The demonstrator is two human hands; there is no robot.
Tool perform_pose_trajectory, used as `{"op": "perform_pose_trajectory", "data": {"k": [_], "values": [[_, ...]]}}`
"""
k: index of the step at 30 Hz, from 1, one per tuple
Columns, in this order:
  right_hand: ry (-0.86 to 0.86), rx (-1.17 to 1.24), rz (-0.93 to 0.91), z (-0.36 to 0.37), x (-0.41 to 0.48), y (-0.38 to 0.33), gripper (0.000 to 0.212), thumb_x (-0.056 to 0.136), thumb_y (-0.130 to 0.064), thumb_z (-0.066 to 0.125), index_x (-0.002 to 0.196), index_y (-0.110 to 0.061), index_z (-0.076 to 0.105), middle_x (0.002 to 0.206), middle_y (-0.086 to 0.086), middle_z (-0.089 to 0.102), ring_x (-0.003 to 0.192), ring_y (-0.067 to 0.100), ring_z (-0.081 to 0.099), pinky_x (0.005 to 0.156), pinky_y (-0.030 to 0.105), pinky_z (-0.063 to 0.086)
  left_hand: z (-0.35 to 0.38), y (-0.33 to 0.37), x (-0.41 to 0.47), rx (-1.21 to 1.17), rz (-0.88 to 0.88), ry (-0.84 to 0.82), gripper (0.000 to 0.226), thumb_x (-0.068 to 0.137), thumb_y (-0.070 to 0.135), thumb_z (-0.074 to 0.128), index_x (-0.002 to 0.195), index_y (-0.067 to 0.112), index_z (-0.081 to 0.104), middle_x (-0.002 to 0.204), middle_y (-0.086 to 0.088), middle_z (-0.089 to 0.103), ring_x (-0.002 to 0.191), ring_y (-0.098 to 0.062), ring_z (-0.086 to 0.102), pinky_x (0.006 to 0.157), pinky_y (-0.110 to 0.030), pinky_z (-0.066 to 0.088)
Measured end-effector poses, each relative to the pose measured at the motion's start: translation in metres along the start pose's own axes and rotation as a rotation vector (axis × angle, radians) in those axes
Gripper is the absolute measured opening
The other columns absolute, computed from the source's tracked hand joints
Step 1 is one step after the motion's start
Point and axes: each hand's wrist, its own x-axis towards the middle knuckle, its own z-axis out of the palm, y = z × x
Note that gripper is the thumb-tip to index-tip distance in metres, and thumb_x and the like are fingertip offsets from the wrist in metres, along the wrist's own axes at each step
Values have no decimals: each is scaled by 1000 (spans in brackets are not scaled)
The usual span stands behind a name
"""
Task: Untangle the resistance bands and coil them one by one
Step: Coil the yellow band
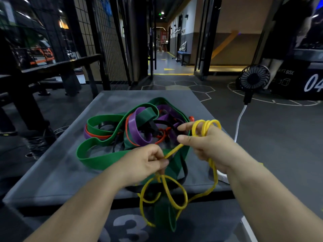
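The yellow band [173,151] is judged to be light, soft and stretchy, a thin rubber strap that bends freely, kinks into loops by its own weight and is likely to grip itself where 2 strands cross. It is best taken where it runs free between the 2 hands, close to the last turn, so that slack can be fed without the strap being stretched. About 3 turns of it are wound round the fingers of the right hand [208,145], whose thumb and forefinger are held out nearly straight beside the coil. A short strand is led from there to the left hand [148,161], where it is pinched between thumb and curled fingers. Below the hands the remainder hangs in loose, overlapping loops over the near edge of the bench [57,172], and 1 long strand drops from under the right hand. Whether those hanging loops are knotted or merely crossed cannot be told. The other bands lie heaped in a tangle on the grey padded top beyond the hands: a wide green band [97,160], a purple band [134,126], a thin red band [191,118] and a black band [153,128], threaded through each other. The green band is broad and flat and is judged heavier and stiffer; part of it droops over the near edge behind the yellow loops. A small fan [254,79] with a white cable [238,123] stands to the right.
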Motion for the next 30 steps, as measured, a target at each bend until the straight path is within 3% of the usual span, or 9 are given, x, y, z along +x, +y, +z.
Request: {"op": "perform_pose_trajectory", "data": {"k": [3,7,10,13,16,19,22,25,30], "values": [[-6,61,1,-5,0,-2,39,80,-27,71,116,-15,63,45,-7,33,42,11,21,44,27,16,-4,5,-4,-209,67,-9,16,97,21,53,84,14,60,74,3,68,75,-10,63,74,-22,50],[-189,129,117,1,-2,0,64,73,-58,51,122,-18,59,53,4,35,47,16,34,50,26,32,-12,17,-11,-572,178,40,25,95,33,51,82,12,55,56,1,51,53,-15,45,55,-25,42],[-338,197,247,7,-2,4,81,67,-75,40,112,-12,67,64,14,57,60,26,62,69,37,49,-13,22,-14,-475,247,6,25,90,32,44,83,13,58,54,3,39,44,-6,30,43,-17,28],[-467,374,260,14,1,13,82,73,-82,36,87,-9,68,75,17,63,73,31,69,90,51,49,-11,24,-17,-321,324,-34,26,91,28,45,88,8,61,55,-2,40,47,-4,34,49,-11,32],[-547,459,231,18,3,20,81,66,-79,41,79,-3,67,74,17,64,74,31,69,80,40,56,-12,23,-20,-291,384,-106,25,94,20,46,86,0,60,70,-18,58,57,-6,52,64,-9,41],[-658,535,191,20,2,23,82,70,-80,41,79,-4,72,73,13,66,74,29,69,80,37,55,-17,27,-25,-238,411,-145,24,96,12,47,78,4,60,71,-6,66,65,-14,61,70,-14,43],[-764,596,180,22,1,27,84,65,-83,58,84,-2,70,70,12,67,71,29,69,78,39,55,-22,30,-27,-195,460,-88,27,94,16,53,67,13,54,56,14,53,54,1,49,60,-9,37],[-926,593,96,26,0,30,78,71,-81,56,91,-5,65,75,9,67,76,28,69,81,41,52,-26,26,-24,-175,495,39,28,83,36,50,58,23,44,58,1,35,56,-9,35,57,-22,31],[-1034,552,-16,32,-3,35,80,78,-76,55,102,0,59,88,9,67,90,31,66,89,45,48,-31,19,-22,-366,547,8,29,78,30,45,56,16,33,58,-13,25,58,-27,24,56,-36,23]]}}
